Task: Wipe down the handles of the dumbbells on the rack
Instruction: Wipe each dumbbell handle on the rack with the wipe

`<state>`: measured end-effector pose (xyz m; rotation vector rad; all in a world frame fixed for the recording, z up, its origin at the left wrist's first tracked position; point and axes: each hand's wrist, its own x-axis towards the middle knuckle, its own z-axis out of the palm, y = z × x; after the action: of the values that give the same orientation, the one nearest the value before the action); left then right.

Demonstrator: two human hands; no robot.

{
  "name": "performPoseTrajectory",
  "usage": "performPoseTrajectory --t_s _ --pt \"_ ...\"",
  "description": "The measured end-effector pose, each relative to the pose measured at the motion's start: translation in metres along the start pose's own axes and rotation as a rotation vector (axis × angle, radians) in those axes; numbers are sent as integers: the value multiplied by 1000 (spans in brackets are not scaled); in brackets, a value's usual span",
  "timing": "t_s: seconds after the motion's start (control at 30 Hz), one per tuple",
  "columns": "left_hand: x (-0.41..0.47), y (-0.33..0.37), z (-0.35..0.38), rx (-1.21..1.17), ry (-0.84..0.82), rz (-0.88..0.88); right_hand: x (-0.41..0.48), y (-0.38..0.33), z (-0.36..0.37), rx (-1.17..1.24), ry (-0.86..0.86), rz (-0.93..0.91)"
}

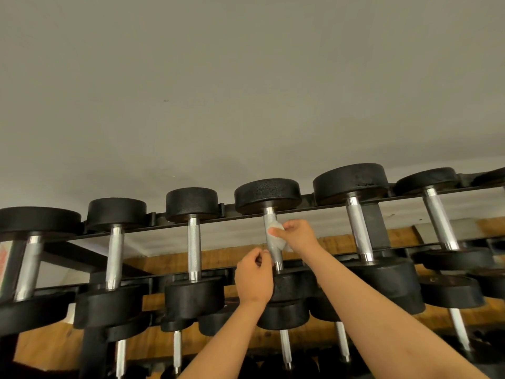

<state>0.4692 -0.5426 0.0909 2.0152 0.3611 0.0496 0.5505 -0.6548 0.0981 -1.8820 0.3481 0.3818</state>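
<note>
**Wipe pinched on the fourth handle, centre of the frame**

Just left of centre, the left hand (254, 277) is reaching up from the bottom edge, its fingers curled and their tips lying against the left side of the handle's (277, 260) lower end. Whether they are clamping the metal or only touching it cannot be told.

The white wipe (274, 239) is sitting on the middle of this handle, crumpled and partly wrapped round it, with a loose corner hanging out to the right.

The right hand (296, 236) is coming in from the lower right, thumb and fingertips closed together on the wipe and pressing it to the handle from the right.

At the far left edge a red label (3, 258) is showing, too blurred and cropped to read. No other writing is showing on the black heads.

The dumbbell (267, 195) is lying fourth from the left in the rack's (153, 220) top row. Its long axis is running almost straight up the frame, the top leaning slightly left, one head above the hands and one below. The neighbouring handles are fanning out left and right.
</note>
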Motion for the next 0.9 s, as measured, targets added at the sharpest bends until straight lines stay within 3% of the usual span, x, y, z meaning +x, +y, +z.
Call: performPoseTrajectory --t_s 0.13,0.3,0.47,0.6,0.8,0.9 --pt "1 0 0 -2 -1 5 -9 10 11 -70 176 -102" --pt "1 -1 1 16 -1 -12 -2 0 4 -178 17 -52" --pt "1 0 0 23 2 7 -11 7 11 -286 223 -141" --pt "1 -1 0 30 5 0 2 0 0 -272 -22 -42" --pt "2 -2 2 29 10 4 2 8 -6 -221 -10 -71" --pt "1 -2 2 34 12 -4 4 6 -9 -186 -134 -21"
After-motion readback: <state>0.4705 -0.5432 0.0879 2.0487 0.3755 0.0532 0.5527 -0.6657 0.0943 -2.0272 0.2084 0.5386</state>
